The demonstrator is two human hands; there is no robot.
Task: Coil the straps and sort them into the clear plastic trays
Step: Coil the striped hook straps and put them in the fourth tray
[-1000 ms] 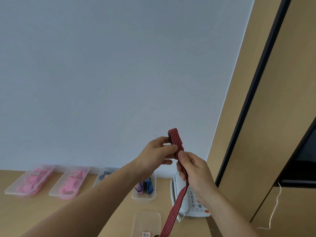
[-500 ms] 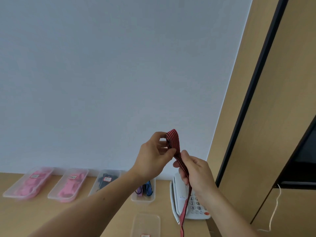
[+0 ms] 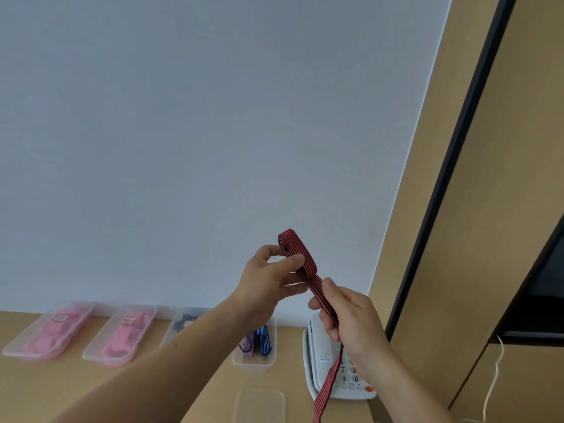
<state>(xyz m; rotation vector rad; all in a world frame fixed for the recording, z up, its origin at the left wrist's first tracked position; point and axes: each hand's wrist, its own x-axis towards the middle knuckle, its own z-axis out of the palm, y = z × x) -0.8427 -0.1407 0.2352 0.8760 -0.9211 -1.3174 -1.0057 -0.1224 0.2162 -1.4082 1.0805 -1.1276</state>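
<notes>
Four clear plastic trays [image 3: 254, 363] hold straps; left hand [image 3: 268, 279] pinches partly coiled red-and-black striped strap [image 3: 300, 261], right hand [image 3: 351, 315] pinching its uncoiled tail.

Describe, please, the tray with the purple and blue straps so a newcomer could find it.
On the desk, clear trays line the white wall up to the phone. The tray is the last one, just left of the phone. Only it holds a purple strap and a blue strap; the others hold pink or dark ones.
</notes>
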